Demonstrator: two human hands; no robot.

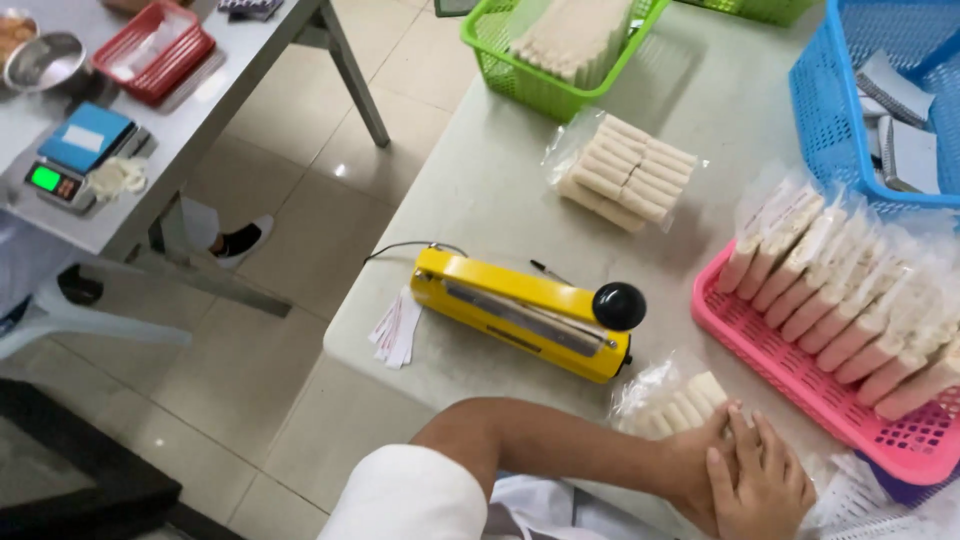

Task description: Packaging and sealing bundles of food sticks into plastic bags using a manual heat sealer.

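Note:
A clear plastic bag of pale sticks (668,400) lies at the near edge of the grey table (480,190). My left hand (697,468) reaches across from the left on a bare forearm with a white sleeve and grips the bag's near end. My right hand (768,490) lies over the left hand, its fingertips on the bag. Just beyond the bag sits a yellow heat sealer (520,310) with a black knob (619,305); its arm is down.
A pink tray (790,375) with several filled bags stands at right. Behind it are a blue basket (822,115), a green basket (545,90) and a loose bag of sticks (625,170). White slips (397,328) lie by the sealer. A second table holds a scale (75,165) and a red tray (155,48). Another person's foot (240,238) is on the floor.

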